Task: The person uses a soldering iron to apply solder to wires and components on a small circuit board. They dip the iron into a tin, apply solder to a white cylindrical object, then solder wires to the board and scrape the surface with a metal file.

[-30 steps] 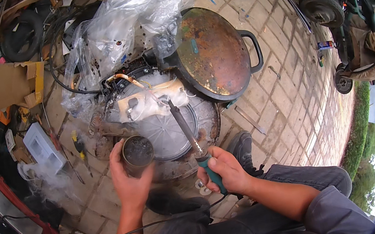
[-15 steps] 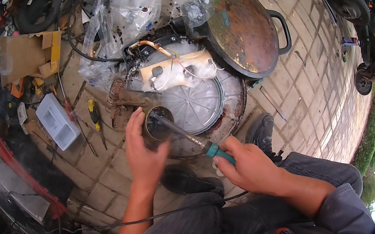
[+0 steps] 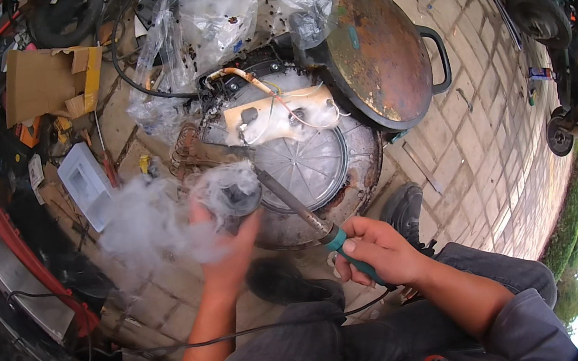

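My right hand (image 3: pixel 381 245) is closed around the teal handle of a large soldering iron (image 3: pixel 293 201). A black cord runs from the handle. The iron's tip stands at the upper right rim of a small round can (image 3: pixel 242 200); I cannot tell whether it touches. My left hand (image 3: pixel 228 249) grips that can from the left and below, partly veiled by thick white smoke (image 3: pixel 153 223). Smoke also hides what lies in the can. Just beyond is a round metal housing (image 3: pixel 306 167), with a board covered in white fluff (image 3: pixel 283 115) and thin wires on it.
A rusty round pan-like thing (image 3: pixel 379 55) with a black loop handle leans at the housing's right. Clear plastic sheeting (image 3: pixel 233 9) lies behind. To the left are a cardboard box (image 3: pixel 50 82), a pale plastic tray (image 3: pixel 87 187) and scattered tools. My shoes (image 3: pixel 293 284) flank the housing's near side.
The soldering iron has come out of the can to its upper right rim, with my right hand drawn slightly back. A dense smoke cloud has spread over the can and my left fingers.
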A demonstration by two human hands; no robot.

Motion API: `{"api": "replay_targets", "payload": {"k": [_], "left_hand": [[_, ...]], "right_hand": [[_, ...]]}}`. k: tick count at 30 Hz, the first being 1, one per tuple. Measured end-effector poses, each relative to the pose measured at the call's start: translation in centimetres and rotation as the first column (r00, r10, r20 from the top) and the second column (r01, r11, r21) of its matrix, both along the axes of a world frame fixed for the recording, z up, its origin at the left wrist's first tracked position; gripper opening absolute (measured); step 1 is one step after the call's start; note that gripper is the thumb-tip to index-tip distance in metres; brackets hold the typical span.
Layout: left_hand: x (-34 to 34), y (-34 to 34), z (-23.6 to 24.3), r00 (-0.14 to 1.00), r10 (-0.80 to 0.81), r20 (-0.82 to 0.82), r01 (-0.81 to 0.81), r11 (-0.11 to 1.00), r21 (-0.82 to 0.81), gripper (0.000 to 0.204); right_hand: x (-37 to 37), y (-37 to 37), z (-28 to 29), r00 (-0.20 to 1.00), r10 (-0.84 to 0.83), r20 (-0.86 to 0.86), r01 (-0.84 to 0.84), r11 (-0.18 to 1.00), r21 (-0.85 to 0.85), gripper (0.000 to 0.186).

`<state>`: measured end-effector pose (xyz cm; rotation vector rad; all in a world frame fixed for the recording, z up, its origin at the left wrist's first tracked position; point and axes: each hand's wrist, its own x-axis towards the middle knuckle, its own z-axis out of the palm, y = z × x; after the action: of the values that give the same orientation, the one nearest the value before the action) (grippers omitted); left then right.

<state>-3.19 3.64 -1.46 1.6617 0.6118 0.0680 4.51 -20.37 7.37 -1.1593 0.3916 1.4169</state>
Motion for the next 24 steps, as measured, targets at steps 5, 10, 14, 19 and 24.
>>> {"api": "replay_targets", "payload": {"k": [5,10,14,19,24], "left_hand": [[0.4,-1.0,1.1,0.978,0.207,-0.011,-0.205,0.965,-0.166,0.079],[0.3,-0.5,0.4,0.993,0.114,0.008,-0.114,0.993,0.034,0.075],[0.6,-0.1,0.7,1.000,-0.001,0.011,-0.002,0.977,0.215,0.074],[0.4,0.1,1.2,0.986,-0.165,0.022,0.137,0.875,0.464,0.075],[0.3,-0.4,1.0,0.977,-0.207,0.048,0.162,0.871,0.464,0.077]], "right_hand": [[0.1,-0.8,-0.7,0.989,-0.146,-0.029,0.148,0.980,0.130,0.020],[0.2,-0.4,-0.3,0.998,-0.006,0.066,0.004,0.999,0.034,0.022],[0.1,0.4,0.1,0.939,0.245,0.242,-0.198,0.959,-0.201,0.027],[-0.7,0.7,0.0,0.794,0.406,0.452,-0.264,0.901,-0.345,0.028],[-0.7,1.1,0.2,0.762,0.463,0.453,-0.287,0.868,-0.405,0.028]]}}
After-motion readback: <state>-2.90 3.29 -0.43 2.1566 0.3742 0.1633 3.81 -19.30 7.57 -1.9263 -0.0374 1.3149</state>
